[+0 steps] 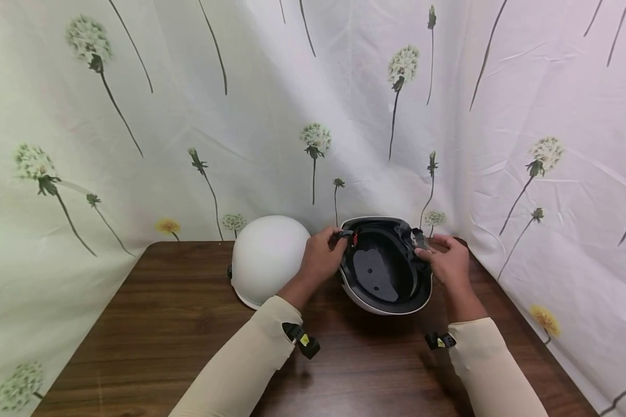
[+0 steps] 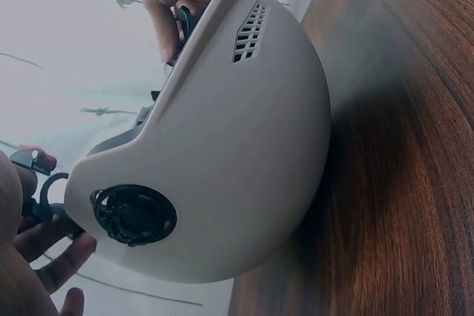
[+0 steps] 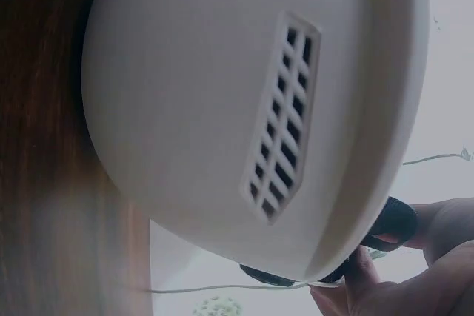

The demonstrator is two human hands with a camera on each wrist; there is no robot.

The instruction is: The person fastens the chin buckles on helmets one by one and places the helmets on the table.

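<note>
An upturned white helmet [image 1: 386,308] lies on the table with its black lining [image 1: 378,260] facing up. At its left rim, my left hand [image 1: 320,255] pinches a black chin strap that ends in a buckle with a red tab [image 2: 46,159]. Across the opening, my right hand [image 1: 450,260] holds the other black strap [image 1: 419,238] between thumb and fingers, at the right rim. A round black dial [image 2: 135,214] and a slotted vent [image 2: 251,31] show on the shell in the left wrist view. Another vent [image 3: 282,120] fills the right wrist view's middle.
A second white helmet [image 1: 268,255] stands dome up just left of the first, partly behind my left forearm. The brown wooden table [image 1: 177,324] meets a flower-printed white cloth [image 1: 261,127] at its back and sides. Each wrist wears a black strap-on camera.
</note>
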